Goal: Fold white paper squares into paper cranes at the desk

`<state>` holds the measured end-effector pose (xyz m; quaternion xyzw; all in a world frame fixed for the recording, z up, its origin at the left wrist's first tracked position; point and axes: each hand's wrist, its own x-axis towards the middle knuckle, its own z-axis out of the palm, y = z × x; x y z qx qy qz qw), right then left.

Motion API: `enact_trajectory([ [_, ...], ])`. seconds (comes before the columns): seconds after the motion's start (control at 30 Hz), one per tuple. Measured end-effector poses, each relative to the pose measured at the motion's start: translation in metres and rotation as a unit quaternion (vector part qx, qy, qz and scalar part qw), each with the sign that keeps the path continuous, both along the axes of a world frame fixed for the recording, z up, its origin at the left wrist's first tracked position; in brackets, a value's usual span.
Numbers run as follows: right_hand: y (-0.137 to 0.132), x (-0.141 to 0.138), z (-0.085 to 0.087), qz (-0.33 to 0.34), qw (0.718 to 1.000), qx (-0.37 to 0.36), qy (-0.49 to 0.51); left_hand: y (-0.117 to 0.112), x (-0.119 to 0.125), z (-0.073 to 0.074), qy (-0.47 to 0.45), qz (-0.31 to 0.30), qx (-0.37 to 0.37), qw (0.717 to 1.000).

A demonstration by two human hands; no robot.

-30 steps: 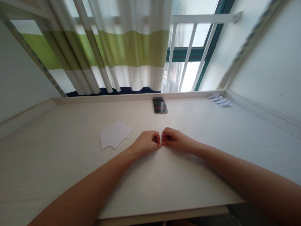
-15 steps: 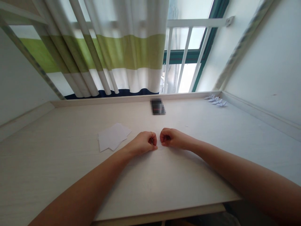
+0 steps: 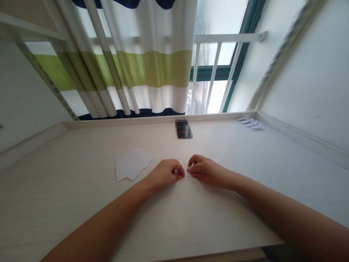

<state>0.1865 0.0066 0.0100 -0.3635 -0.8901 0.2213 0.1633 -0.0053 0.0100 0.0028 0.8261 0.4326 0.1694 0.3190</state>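
Note:
A small piece of white paper (image 3: pixel 187 175) lies on the desk between my two hands, mostly covered by the fingers. My left hand (image 3: pixel 170 171) is closed, its thumb and fingertips pinched at the paper's left side. On the other side, my right hand (image 3: pixel 203 169) has thumb and index finger close together at the paper's right edge, the other fingers curled. Left of my left hand, several white paper sheets (image 3: pixel 132 163) lie overlapping. At the far right corner sit several small folded paper pieces (image 3: pixel 251 123) in a row.
The white desk (image 3: pixel 174 222) has a raised rim along its back. A dark, pixelated object (image 3: pixel 183 129) stands near that rim. Behind are a striped curtain (image 3: pixel 152 69) and a white railing (image 3: pixel 226 38) before the window. A wall bounds the right side.
My right hand's fingers have loosened from a tight curl and now lie more extended at the paper. My left hand keeps its pinch. The whole view has tilted slightly upward.

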Motion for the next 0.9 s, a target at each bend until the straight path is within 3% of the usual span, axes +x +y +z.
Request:
enact_trajectory([
  [0.1, -0.012, -0.004, 0.007, 0.019, 0.996, 0.054, -0.062, -0.005, 0.0, 0.004, 0.056, -0.039, 0.125, 0.99],
  [0.3, -0.033, -0.012, 0.012, -0.013, 0.994, 0.025, -0.105, -0.019, 0.008, 0.01, 0.194, -0.042, 0.26, 0.945],
  [0.47, -0.042, -0.018, 0.011, 0.037, 0.997, 0.012, -0.07, -0.024, 0.009, 0.006, 0.2, -0.048, 0.248, 0.947],
  [0.6, -0.025, -0.008, 0.004, 0.087, 0.996, -0.018, -0.01, -0.02, 0.005, 0.003, 0.173, -0.072, 0.234, 0.954],
  [0.73, 0.0, 0.009, 0.001, 0.021, 1.0, 0.012, 0.011, -0.015, 0.0, 0.004, 0.15, -0.085, 0.23, 0.958],
  [0.9, 0.011, 0.012, -0.003, 0.072, 0.997, 0.014, 0.017, -0.013, -0.003, 0.005, 0.125, -0.099, 0.212, 0.964],
])
